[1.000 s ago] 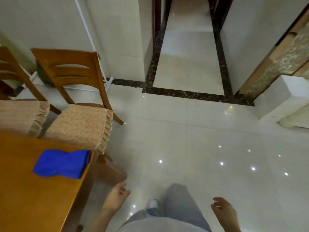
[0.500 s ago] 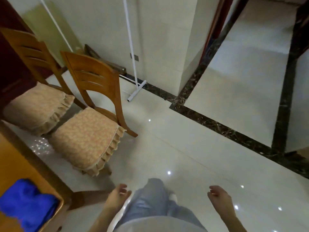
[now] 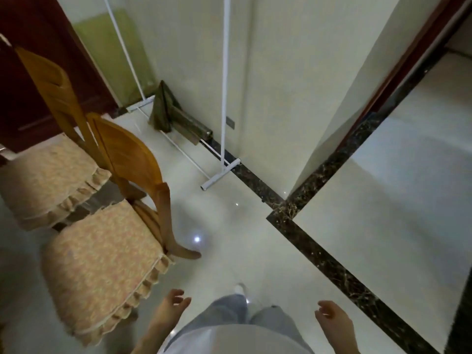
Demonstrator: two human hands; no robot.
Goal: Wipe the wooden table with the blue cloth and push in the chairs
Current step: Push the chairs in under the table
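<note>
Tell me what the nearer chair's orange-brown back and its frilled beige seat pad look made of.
Orange-brown chair back: looks like varnished wood, smooth, with a soft sheen on its curved panel. Frilled beige seat pad: seems fabric, matte, with a ruffled hem.

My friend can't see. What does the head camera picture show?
A person's left hand and right hand hang empty, fingers loosely curled, over a shiny pale floor. Left of them stand a near chair and a far chair, wooden with frilly cushions. A green cloth drapes a white rack by the wall.
</note>
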